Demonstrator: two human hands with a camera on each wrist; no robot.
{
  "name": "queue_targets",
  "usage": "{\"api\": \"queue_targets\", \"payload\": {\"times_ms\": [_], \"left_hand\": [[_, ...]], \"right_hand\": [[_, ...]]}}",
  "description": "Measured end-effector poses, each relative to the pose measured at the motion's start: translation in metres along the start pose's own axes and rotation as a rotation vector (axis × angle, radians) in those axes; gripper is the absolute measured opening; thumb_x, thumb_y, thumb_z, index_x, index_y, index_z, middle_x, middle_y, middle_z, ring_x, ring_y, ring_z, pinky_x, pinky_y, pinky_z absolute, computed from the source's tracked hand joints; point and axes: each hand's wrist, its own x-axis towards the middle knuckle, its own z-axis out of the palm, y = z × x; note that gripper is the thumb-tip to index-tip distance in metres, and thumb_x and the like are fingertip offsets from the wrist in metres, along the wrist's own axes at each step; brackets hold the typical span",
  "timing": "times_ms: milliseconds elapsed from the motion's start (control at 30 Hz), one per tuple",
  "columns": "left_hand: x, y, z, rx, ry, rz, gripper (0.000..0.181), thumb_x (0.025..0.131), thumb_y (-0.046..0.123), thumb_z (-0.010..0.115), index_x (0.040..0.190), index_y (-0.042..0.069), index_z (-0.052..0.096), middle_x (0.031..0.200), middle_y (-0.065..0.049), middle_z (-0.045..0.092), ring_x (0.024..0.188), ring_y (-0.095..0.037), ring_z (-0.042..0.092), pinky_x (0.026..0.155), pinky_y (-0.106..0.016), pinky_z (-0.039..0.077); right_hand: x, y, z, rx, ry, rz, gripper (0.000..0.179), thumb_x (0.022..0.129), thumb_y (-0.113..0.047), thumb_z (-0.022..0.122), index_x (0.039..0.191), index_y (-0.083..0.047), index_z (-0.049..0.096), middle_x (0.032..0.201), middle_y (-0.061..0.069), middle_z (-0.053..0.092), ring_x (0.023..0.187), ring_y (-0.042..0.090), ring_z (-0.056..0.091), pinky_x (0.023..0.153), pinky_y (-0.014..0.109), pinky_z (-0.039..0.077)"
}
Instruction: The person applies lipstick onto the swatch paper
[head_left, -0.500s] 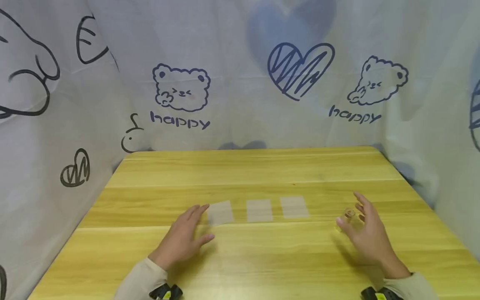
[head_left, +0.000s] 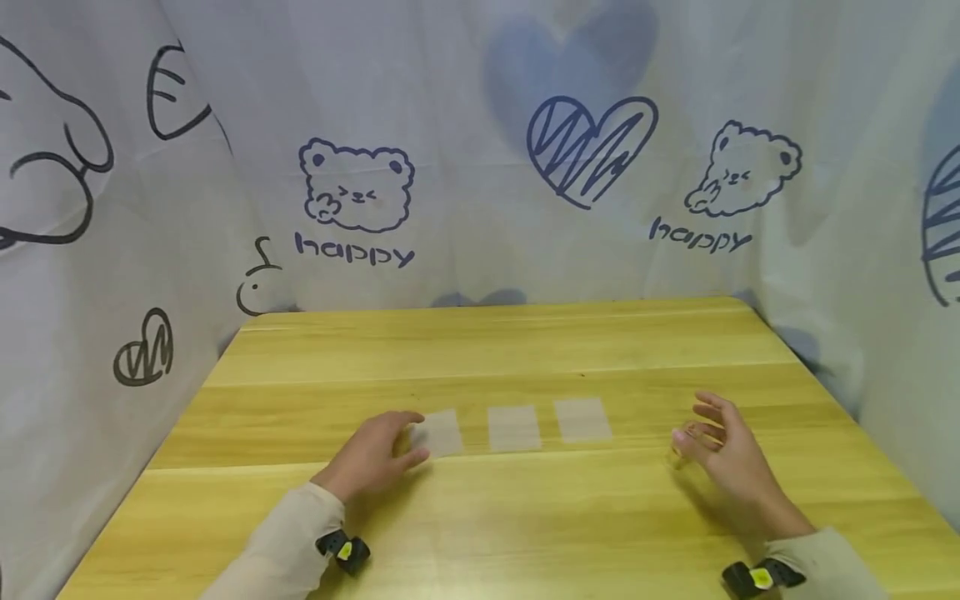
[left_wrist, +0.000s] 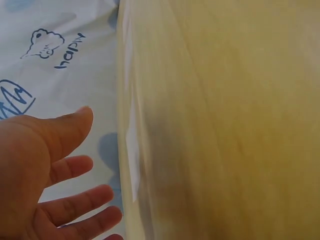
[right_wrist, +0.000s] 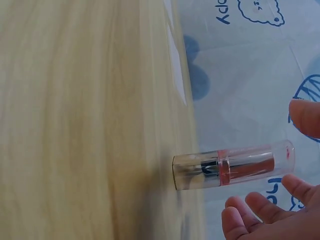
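Note:
On the right side of the table stands a clear tube, apparently a lipstick [right_wrist: 247,170], with a reddish-brown core. My right hand [head_left: 738,471] is beside and around its top, thumb on one side and fingers on the other. In the right wrist view a gap shows between the thumb [right_wrist: 305,118] and the tube; whether a finger touches it I cannot tell. Over the near left edge of the leftmost pale paper square [head_left: 442,433] hovers my left hand [head_left: 371,457], fingers loosely bent and holding nothing. Contact with the square is not clear.
Two more pale squares, a middle one [head_left: 513,427] and a right one [head_left: 583,419], lie in a row on the wooden table [head_left: 525,533]. White cloth [head_left: 465,100] with drawn bears and hearts hangs behind the table and along both sides.
My left hand has shifted slightly toward the leftmost square, its fingers bending more. The right hand's fingers have drawn in somewhat around the lipstick. The head view has tilted slightly.

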Motion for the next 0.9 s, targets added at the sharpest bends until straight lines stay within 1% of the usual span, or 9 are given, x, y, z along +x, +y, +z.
{"api": "queue_targets", "payload": {"times_ms": [33,100,167,300,400,567,733,800,900], "left_hand": [[0.002,-0.001,0.000,0.000,-0.003,0.003,0.047,0.092,0.026,0.069,0.131,0.004,0.057,0.132,-0.017,0.056,0.123,-0.037,0.050,0.102,-0.052,0.039],[0.006,-0.003,0.000,0.005,-0.004,0.013,0.045,0.092,0.026,0.069,0.130,0.004,0.058,0.131,-0.016,0.056,0.124,-0.036,0.049,0.102,-0.051,0.038],[0.010,-0.004,0.000,0.021,-0.004,0.034,0.043,0.092,0.025,0.069,0.128,0.003,0.060,0.130,-0.016,0.058,0.123,-0.037,0.050,0.102,-0.051,0.038],[0.018,-0.006,0.000,0.053,-0.017,0.059,0.040,0.091,0.023,0.070,0.124,0.002,0.062,0.126,-0.016,0.061,0.121,-0.036,0.052,0.102,-0.049,0.039],[0.021,-0.005,-0.001,0.062,-0.040,0.054,0.039,0.091,0.023,0.070,0.123,0.003,0.063,0.125,-0.017,0.060,0.120,-0.037,0.052,0.102,-0.050,0.039],[0.023,-0.006,-0.001,0.105,-0.070,0.054,0.038,0.090,0.026,0.071,0.122,0.006,0.064,0.126,-0.019,0.058,0.120,-0.039,0.051,0.101,-0.052,0.039],[0.023,-0.009,0.004,0.146,-0.086,0.064,0.031,0.089,0.026,0.072,0.115,0.009,0.068,0.125,-0.018,0.058,0.118,-0.039,0.052,0.100,-0.053,0.039],[0.022,-0.010,0.005,0.142,-0.092,0.063,0.027,0.089,0.024,0.073,0.112,0.009,0.069,0.123,-0.018,0.059,0.116,-0.040,0.052,0.099,-0.054,0.040],[0.023,-0.010,0.007,0.145,-0.084,0.070,0.024,0.089,0.023,0.073,0.108,0.009,0.070,0.120,-0.016,0.061,0.115,-0.039,0.054,0.098,-0.053,0.041]], "right_hand": [[0.000,0.001,0.000,-0.002,-0.012,0.007,0.072,0.098,-0.025,0.061,0.151,0.001,0.018,0.143,0.032,0.031,0.124,0.049,0.039,0.091,0.043,0.047],[0.001,0.001,-0.001,-0.005,-0.031,0.013,0.072,0.098,-0.026,0.060,0.150,0.001,0.018,0.143,0.033,0.031,0.124,0.050,0.038,0.091,0.054,0.044],[0.003,0.001,-0.002,-0.007,-0.047,0.017,0.072,0.098,-0.026,0.060,0.150,0.002,0.019,0.143,0.033,0.030,0.124,0.050,0.039,0.091,0.056,0.044],[0.005,0.001,-0.004,-0.013,-0.084,0.059,0.074,0.098,-0.031,0.060,0.150,0.002,0.018,0.144,0.033,0.030,0.124,0.049,0.040,0.092,0.056,0.044],[0.006,0.001,-0.004,-0.026,-0.104,0.089,0.075,0.097,-0.034,0.060,0.149,0.002,0.020,0.143,0.033,0.031,0.124,0.049,0.041,0.093,0.055,0.044],[0.009,0.002,-0.002,-0.047,-0.106,0.091,0.071,0.097,-0.029,0.062,0.146,0.005,0.024,0.131,0.030,0.041,0.118,0.049,0.046,0.089,0.047,0.049],[0.008,0.007,0.001,-0.065,-0.108,0.080,0.066,0.094,-0.023,0.066,0.140,0.009,0.031,0.109,0.016,0.044,0.100,0.030,0.053,0.075,0.028,0.050],[0.007,0.009,0.002,-0.050,-0.130,0.096,0.065,0.093,-0.021,0.067,0.138,0.009,0.032,0.107,0.013,0.043,0.094,0.024,0.049,0.071,0.026,0.048],[0.007,0.011,0.001,-0.057,-0.154,0.100,0.062,0.092,-0.018,0.069,0.136,0.010,0.035,0.106,0.013,0.044,0.094,0.025,0.050,0.072,0.028,0.048]]}}
